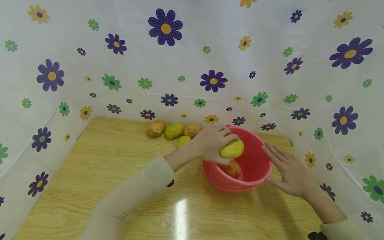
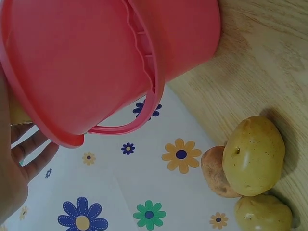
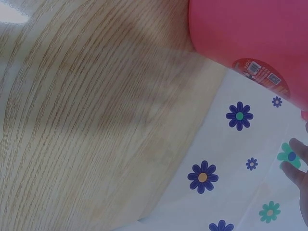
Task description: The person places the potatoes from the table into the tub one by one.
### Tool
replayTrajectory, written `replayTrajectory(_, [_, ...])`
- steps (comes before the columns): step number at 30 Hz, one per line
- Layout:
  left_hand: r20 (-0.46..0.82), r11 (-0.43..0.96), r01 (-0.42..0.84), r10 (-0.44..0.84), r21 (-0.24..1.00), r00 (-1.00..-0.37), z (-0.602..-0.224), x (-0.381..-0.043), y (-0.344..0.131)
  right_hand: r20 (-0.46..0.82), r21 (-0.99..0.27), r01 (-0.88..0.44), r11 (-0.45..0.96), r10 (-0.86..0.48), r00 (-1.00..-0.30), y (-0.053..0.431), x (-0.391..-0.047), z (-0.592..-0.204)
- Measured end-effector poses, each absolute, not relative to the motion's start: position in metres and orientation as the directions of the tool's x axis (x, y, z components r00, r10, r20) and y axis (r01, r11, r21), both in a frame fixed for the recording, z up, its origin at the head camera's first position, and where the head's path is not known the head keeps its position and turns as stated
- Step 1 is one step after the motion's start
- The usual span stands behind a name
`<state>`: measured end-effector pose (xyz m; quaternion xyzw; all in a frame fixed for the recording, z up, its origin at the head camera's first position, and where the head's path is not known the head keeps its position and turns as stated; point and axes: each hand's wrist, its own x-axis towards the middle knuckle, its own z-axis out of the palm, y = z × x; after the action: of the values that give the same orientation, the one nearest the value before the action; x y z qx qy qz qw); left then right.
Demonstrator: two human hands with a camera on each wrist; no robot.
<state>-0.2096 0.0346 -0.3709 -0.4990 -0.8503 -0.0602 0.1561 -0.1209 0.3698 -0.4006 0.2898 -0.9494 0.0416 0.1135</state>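
Note:
In the head view a pink bucket (image 1: 255, 156) stands on the wooden table, with a brown potato (image 1: 232, 169) inside it. My left hand (image 1: 212, 144) grips a yellow potato (image 1: 234, 149) over the bucket's mouth. With fingers extended, my right hand (image 1: 289, 170) rests against the right side of the rim. The left wrist view shows the bucket's outer wall and its handle (image 2: 126, 126) hanging at the side. A sticker (image 3: 262, 76) is on the bucket wall in the right wrist view.
Left of the bucket, several potatoes lie near the table's back edge: a brown potato (image 1: 156, 129), a yellow-green potato (image 1: 173, 131), another brown potato (image 1: 192, 129) and a yellow potato (image 1: 184, 141). A flower-patterned white cloth (image 1: 126, 63) hangs behind and beside the wooden table (image 1: 99, 160).

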Motion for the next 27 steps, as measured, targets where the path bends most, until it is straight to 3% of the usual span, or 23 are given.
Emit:
replayTrajectory(6, [0.256,0.479,0.874,0.858,-0.083,-0.446,-0.371,-0.210,0.043,0.243,-0.012,-0.562,0.827,-0.542,-0.804,0.371,-0.121,-0.401])
replayTrajectory(17, [0.170,0.529,0.848,0.840,-0.045,-0.515,-0.373,-0.214,0.046,0.246,-0.014,-0.570,0.821,-0.550,-0.798,0.372,-0.122,-0.403])
replayTrajectory(27, [0.104,0.570,0.810,0.822,-0.139,-0.560,-0.371,-0.216,0.050,0.250,-0.016,-0.566,0.824,-0.545,-0.800,0.370,-0.122,-0.403])
